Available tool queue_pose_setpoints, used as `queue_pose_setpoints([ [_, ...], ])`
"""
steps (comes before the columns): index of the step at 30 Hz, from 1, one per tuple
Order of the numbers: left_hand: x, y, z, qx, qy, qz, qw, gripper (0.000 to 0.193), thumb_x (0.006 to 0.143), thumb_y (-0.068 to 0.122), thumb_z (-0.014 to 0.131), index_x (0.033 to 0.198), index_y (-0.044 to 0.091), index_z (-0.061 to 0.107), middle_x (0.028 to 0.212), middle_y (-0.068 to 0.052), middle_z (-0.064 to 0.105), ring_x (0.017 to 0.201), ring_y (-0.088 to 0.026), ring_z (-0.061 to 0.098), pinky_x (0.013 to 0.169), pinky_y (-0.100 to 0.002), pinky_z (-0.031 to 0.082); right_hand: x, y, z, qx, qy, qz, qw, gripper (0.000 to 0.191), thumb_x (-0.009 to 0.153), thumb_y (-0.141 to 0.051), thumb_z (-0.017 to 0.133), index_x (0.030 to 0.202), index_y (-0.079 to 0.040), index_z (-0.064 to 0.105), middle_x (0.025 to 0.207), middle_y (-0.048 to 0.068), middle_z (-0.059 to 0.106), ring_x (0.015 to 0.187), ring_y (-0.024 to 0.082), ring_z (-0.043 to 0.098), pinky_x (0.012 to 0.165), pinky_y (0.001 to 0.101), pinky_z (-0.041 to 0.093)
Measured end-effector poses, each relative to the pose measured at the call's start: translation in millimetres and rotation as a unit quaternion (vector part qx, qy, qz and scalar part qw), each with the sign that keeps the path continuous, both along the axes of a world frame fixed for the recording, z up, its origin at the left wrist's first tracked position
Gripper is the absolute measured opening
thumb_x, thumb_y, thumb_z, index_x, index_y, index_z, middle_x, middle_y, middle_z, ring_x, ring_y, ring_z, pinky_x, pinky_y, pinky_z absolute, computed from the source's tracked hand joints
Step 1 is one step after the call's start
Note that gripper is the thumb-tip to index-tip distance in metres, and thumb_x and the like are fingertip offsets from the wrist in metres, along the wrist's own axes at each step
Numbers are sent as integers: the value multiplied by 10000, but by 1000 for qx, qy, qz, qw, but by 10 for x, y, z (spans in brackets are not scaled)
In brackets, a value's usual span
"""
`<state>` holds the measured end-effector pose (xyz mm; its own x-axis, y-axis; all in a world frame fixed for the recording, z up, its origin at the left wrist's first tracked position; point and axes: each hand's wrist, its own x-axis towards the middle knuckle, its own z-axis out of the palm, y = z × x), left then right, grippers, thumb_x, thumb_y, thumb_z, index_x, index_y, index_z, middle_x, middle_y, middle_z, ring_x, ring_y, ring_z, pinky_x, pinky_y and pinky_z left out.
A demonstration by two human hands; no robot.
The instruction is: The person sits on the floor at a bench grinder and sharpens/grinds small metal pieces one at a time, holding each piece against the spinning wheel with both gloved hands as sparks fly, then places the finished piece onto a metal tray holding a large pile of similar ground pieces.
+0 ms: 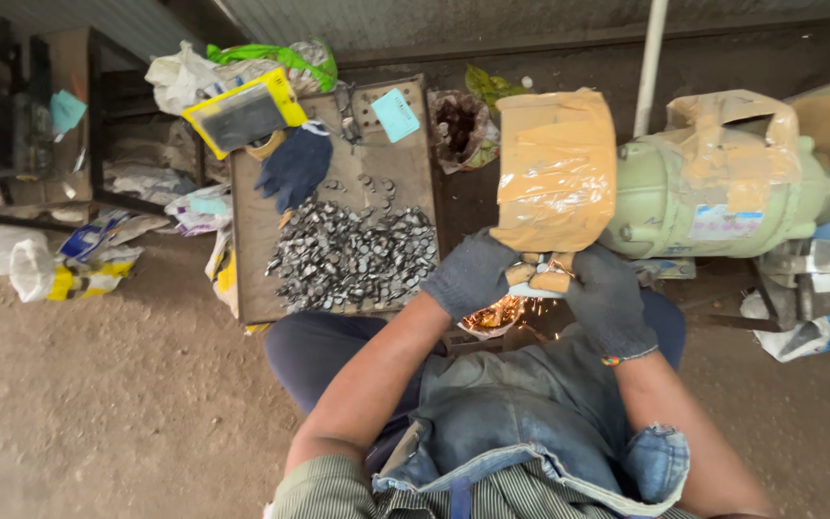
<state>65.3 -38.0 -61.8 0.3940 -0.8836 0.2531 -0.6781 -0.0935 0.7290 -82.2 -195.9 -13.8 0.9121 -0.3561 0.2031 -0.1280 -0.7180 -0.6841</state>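
Small metal workpiece [537, 284], gripped between gloved left hand [470, 273] and gloved right hand [609, 298], both closed on it, pressed up beneath taped wheel guard [554, 168], sparks [501, 312] falling nearer the left hand

A flat tray [252, 240] bears a heap of small metal pieces [357, 255], a dark glove [295, 168] and a yellow-framed box [242, 113].
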Motion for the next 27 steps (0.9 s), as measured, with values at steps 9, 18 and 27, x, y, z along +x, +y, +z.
queue_pose_setpoints([
  [9, -775, 664, -128, -8, -124, 27, 992, 325, 849, 206, 698, 1173, 180, 698, 1248, -81, 630, 1163, -318, 625, 1001, -460, 499, -500, 327, -103, -92, 47, 76, 992, 379, 764, -380, 778, 1006, -88, 778, 936, 130, 704, 878, 337, 657, 766, 414, 503],
  [18, -209, 1052, -417, 313, -186, 148, 919, 450, 838, 222, 644, 1283, 159, 633, 1238, -88, 622, 1125, -299, 606, 893, -458, 488, -548, 461, -514, -71, 171, 79, 980, 346, 854, -434, 716, 1036, -148, 783, 928, 40, 721, 875, 241, 676, 782, 381, 479],
  [27, -206, 932, -302, 372, -202, 118, 898, 453, 875, 210, 637, 1303, 78, 570, 1165, -132, 636, 1085, -316, 632, 856, -446, 518, -536, 447, -318, -87, 151, 50, 983, 375, 824, -473, 715, 988, -146, 796, 982, 26, 760, 922, 233, 693, 900, 441, 408],
])
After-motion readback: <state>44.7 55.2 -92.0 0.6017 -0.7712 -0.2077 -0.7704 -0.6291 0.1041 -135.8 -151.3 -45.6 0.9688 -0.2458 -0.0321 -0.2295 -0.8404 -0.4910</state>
